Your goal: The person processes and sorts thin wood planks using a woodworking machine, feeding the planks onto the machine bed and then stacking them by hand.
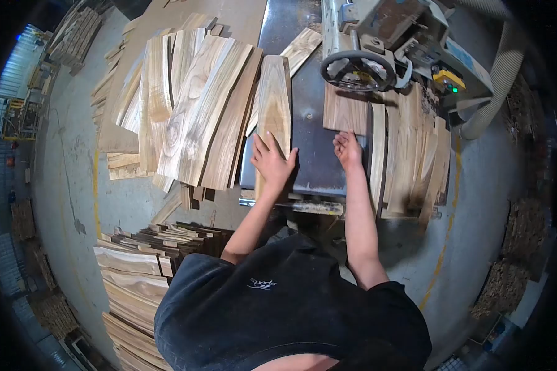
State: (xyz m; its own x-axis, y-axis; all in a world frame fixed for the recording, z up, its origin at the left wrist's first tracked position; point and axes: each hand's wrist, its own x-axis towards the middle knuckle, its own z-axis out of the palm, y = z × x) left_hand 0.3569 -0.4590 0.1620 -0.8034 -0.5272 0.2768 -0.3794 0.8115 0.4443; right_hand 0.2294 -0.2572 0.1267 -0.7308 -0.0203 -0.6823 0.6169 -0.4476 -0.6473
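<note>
My left hand (273,162) lies with its fingers spread on the near part of a long, pale wooden board (275,102), which rests on a dark metal machine table (309,148). My right hand (348,150) is closed at the near end of a shorter brown wooden board (345,113), fingertips at its edge. The far end of this board is hidden beneath the machine's black handwheel (358,72). Another narrow board (303,46) lies slanted behind the long one.
Stacked boards (198,105) lie left of the table, and more upright strips (408,148) stand along its right side. A wood pile (130,272) sits at lower left. The machine head (402,31), a yellow control box (449,80) and a ribbed hose (498,80) are at upper right.
</note>
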